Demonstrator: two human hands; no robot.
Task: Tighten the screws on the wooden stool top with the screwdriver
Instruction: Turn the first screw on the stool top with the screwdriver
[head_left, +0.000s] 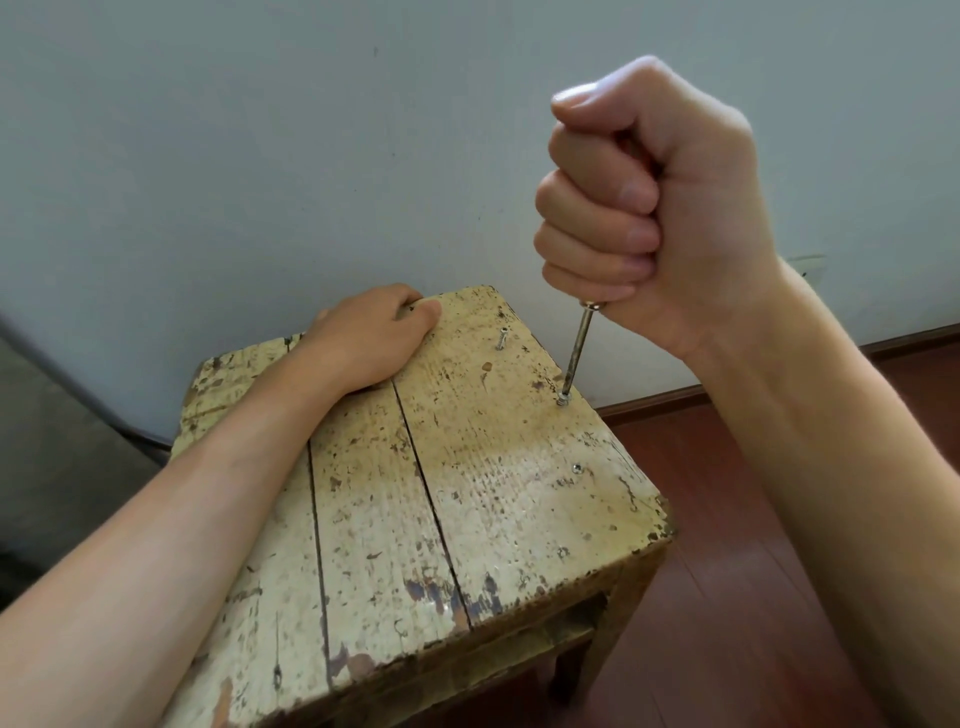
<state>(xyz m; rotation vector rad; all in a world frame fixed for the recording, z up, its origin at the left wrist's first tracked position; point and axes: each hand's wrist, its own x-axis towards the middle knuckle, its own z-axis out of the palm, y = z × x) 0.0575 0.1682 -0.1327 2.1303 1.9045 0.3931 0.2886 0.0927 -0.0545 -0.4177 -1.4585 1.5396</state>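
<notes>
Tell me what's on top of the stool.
On the stool: the left hand gripping its far edge, a protruding screw, a sunken screw, and the screwdriver tip in a third screw. The right hand covers the handle.

Left hand (369, 338), right hand (654, 208), both forearms bare.

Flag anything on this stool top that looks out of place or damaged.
The far screw looks proud of the wood and tilted, unlike the flush screw nearer the front. The stool top has badly chipped, worn paint and gaps between its planks. The screwdriver in the right hand is on a third screw.
</notes>
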